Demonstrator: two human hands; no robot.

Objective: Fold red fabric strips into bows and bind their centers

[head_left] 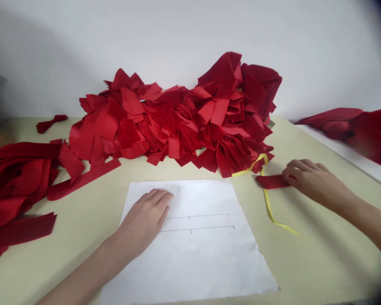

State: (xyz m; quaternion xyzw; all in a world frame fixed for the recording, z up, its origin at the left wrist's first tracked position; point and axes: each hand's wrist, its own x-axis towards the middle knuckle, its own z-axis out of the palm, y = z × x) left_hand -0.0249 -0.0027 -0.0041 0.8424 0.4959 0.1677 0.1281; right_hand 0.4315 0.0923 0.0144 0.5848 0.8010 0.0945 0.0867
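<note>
- My right hand (309,180) is at the right end of a short red strip (271,181); my fingertips are bent down over that end and touch it, while the rest of the strip reaches out to the left of them.
- I cannot tell whether those fingers pinch the strip or only rest on it, since they hide the end.
- A thin yellow ribbon (268,205) runs beside the strip's left part, well clear of my fingertips; it comes from the front of the big heap and trails toward me over the table (305,262).
- My left hand (146,218) lies palm down on a white sheet (190,267), its fingers loosely together and only a little bent, with nothing seen in their grip. The red strip is well apart from it, beyond the sheet's right edge.
- Two ruled lines with small tick marks run across the sheet, from beside my left fingers to the right.
- Behind the sheet sits the large heap of red folded pieces (174,123), against the wall (165,38).
- Long red bands (22,182) lie to the left, a small red bow (51,123) behind them, and more red fabric (368,131) on a white surface (346,150) at far right.
</note>
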